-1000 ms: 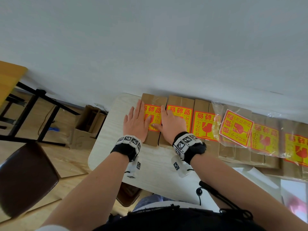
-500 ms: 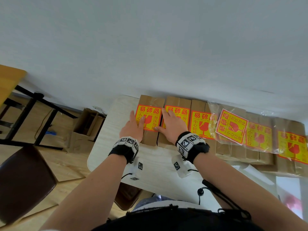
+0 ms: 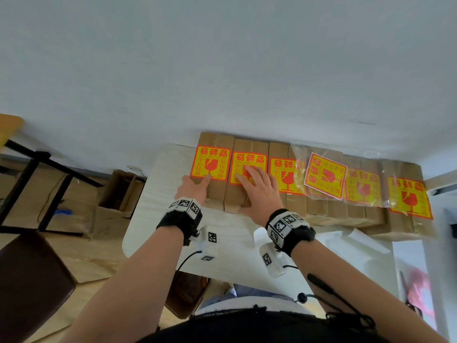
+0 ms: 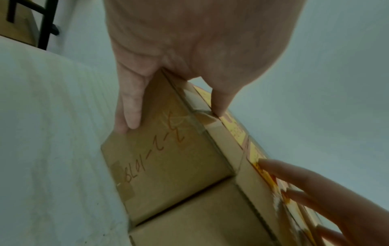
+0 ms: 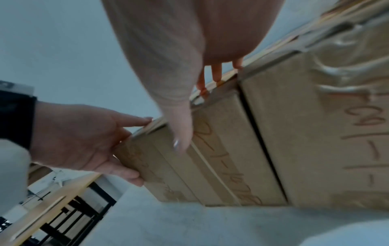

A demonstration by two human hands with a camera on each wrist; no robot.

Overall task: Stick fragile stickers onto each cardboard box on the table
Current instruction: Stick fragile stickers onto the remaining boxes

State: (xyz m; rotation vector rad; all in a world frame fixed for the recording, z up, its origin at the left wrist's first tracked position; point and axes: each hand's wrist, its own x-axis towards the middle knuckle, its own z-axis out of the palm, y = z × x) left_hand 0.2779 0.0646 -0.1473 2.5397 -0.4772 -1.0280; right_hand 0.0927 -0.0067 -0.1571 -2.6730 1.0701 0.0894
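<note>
A row of cardboard boxes stands against the wall on the white table (image 3: 173, 246). The leftmost box (image 3: 217, 191) carries a yellow-and-red fragile sticker (image 3: 211, 163). My left hand (image 3: 195, 189) rests at that box's near left corner, index finger straight on top by the sticker's lower edge, other fingers (image 4: 128, 106) flat along the box face. My right hand (image 3: 257, 186) lies flat on the second box (image 3: 235, 201), fingers straight over its sticker (image 3: 248, 159). The boxes further right also bear stickers (image 3: 408, 196).
A clear plastic bag of stickers (image 3: 324, 177) lies on the middle boxes. White backing paper (image 3: 346, 246) lies on the table at the right. On the floor to the left are a brown chair (image 3: 29, 280), an open carton (image 3: 116, 194) and a black frame (image 3: 37, 181).
My left hand has slid back from the top of the leftmost box to its near corner. My right hand has moved right, off that sticker and onto the second box's sticker.
</note>
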